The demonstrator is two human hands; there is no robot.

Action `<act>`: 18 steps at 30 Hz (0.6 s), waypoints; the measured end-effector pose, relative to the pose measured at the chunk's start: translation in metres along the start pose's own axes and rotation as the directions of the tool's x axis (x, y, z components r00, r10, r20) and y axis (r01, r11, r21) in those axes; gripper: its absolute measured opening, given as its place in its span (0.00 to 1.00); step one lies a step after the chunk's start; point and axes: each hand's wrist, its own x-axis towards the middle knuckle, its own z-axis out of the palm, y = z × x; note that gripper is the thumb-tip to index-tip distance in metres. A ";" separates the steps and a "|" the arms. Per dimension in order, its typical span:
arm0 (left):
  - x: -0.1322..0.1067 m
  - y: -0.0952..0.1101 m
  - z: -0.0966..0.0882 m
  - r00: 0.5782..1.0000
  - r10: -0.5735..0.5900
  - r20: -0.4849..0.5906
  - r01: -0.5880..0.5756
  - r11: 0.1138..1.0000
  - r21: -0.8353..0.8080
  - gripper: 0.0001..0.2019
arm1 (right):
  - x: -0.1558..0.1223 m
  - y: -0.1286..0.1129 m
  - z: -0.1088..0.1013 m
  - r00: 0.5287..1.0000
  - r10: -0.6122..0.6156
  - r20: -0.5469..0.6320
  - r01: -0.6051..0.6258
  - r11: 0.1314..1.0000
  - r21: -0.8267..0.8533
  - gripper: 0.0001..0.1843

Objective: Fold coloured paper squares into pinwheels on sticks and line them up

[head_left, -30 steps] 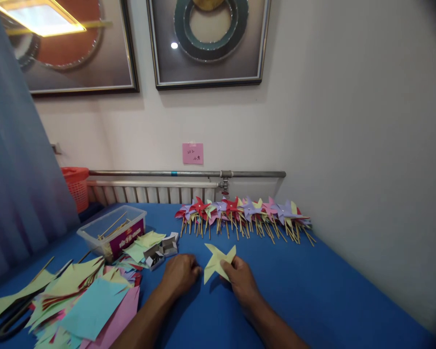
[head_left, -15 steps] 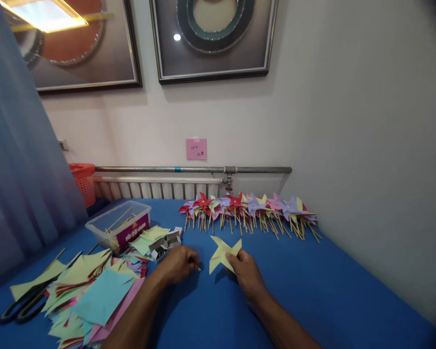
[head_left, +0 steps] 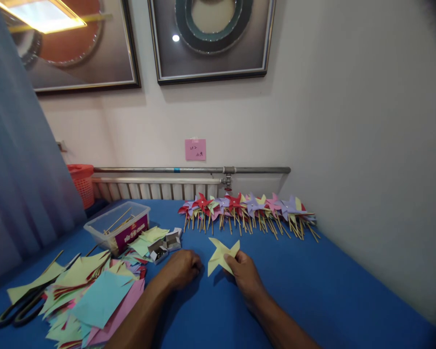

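Two hands rest near the middle of a blue table. The right hand pinches the lower edge of a yellow paper pinwheel, which lies flat on the cloth just beyond its fingers. The left hand is curled into a loose fist beside it, knuckles up. I cannot tell whether anything is inside.

Bare cloth runs from the right hand to the wall on the right, the widest free stretch. Between the hands there is only a narrow gap. Ahead, a row of finished pinwheels on sticks lines the table's far edge against the radiator, leaving a short clear strip in front of the yellow one. To the left the room is crowded by a loose pile of coloured paper squares reaching nearly to the left forearm.

Counted:
- one pair of scissors at the pile's left edge
- one clear plastic box with sticks inside
- at least two small grey boxes near the left hand
- one orange basket
- one pink note on the wall

The finished pinwheels overlap too much to count.
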 end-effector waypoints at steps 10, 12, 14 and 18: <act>0.005 0.000 0.009 0.998 -0.046 -0.041 0.051 0.989 0.141 0.10 | 0.001 0.002 -0.001 1.000 -0.014 0.000 0.014 0.999 -0.032 0.18; 0.005 -0.002 0.010 0.997 -0.057 -0.059 0.065 0.988 0.141 0.10 | 0.000 0.001 -0.001 1.000 -0.016 0.005 0.016 1.000 -0.020 0.18; 0.006 -0.006 0.009 0.995 -0.066 -0.073 0.075 0.988 0.133 0.10 | 0.000 0.001 -0.001 1.000 -0.011 0.007 0.011 1.000 -0.012 0.19; 0.006 -0.010 0.005 0.996 -0.031 -0.081 0.041 0.991 0.128 0.12 | -0.001 -0.001 -0.001 1.000 -0.004 0.005 0.004 1.000 0.008 0.19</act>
